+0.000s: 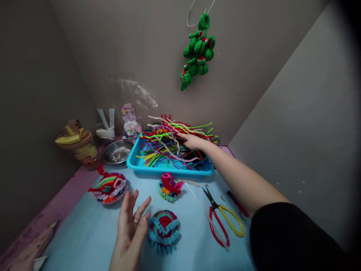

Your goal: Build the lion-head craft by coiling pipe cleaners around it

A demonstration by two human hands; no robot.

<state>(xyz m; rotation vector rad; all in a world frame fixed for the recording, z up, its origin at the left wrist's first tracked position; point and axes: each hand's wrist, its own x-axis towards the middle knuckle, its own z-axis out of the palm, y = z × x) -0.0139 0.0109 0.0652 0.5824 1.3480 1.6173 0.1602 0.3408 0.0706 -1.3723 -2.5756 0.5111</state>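
Note:
My left hand (pixel 131 233) is held palm up with its fingers apart and nothing in it, a ring on one finger. Right beside it sits a round pipe-cleaner piece (pixel 165 229) in blue, red and rainbow stripes. My right hand (pixel 193 142) reaches into a heap of coloured pipe cleaners (pixel 166 141), index finger stretched out; its other fingers are partly hidden. The heap lies in a blue tray (pixel 169 171). A small red and pink pipe-cleaner figure (pixel 169 187) stands in front of the tray. Farther left is a larger pipe-cleaner fish-like piece (pixel 109 187).
Red-and-yellow-handled pliers (pixel 216 207) lie at the right, with a thin white stick (pixel 201 205) across one handle. A metal bowl (pixel 117 151) of small white beads stands left of the tray, near a brown container (pixel 81 145). Green knitted ornaments (pixel 199 49) hang above.

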